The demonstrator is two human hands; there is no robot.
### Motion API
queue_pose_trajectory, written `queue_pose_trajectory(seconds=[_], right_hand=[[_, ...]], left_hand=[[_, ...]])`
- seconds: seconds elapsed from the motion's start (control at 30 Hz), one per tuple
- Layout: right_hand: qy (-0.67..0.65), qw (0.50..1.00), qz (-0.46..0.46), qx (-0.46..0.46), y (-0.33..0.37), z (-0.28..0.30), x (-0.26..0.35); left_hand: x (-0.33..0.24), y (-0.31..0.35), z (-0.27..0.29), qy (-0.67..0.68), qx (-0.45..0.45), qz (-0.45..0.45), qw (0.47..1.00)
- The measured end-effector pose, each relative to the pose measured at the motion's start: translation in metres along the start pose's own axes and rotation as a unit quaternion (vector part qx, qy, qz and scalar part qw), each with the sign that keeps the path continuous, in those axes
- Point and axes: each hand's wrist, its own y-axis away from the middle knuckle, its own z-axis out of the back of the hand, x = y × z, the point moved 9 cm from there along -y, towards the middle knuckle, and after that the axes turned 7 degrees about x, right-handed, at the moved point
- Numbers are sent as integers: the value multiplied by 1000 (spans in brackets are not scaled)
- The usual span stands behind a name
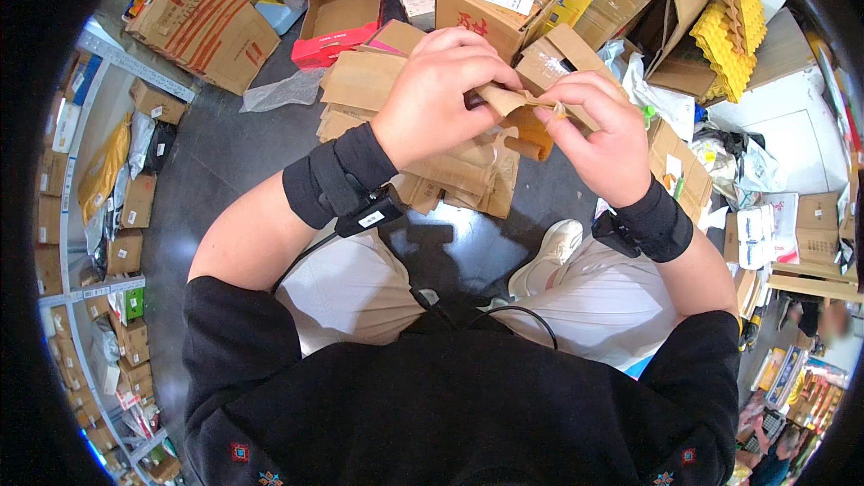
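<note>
Flattened cardboard (459, 178) crowds below the left hand (443, 88); floor (211, 157) opens leftward.

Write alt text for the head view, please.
A person's left hand and right hand hold a brown piece between them, above cardboard piled on a dark floor. An open red box lies beyond; parcel-filled shelves stand at left.

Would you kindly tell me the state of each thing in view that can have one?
Left hand: closed on a brown piece.
Right hand: pinching the same piece.
Brown piece: bent, held between both hands.
Black wristbands: wrapped around both wrists.
Red box: open at the top.
Flattened cardboard: piled on the floor.
Translucent plastic sheet: wrinkled, lying on the floor.
</note>
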Motion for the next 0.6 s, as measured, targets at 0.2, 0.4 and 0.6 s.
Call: queue_pose_trajectory(seconds=[0.2,0.4,0.6], right_hand=[[24,999,22,-3,-1,-1,2],[-39,999,-30,-20,-1,-5,-8],[10,999,32,5,2,-11,-2]], left_hand=[[0,-1,-4,36,11,46,998],[10,3,-13,11,26,38,999],[2,0,-18,-13,65,4,998]])
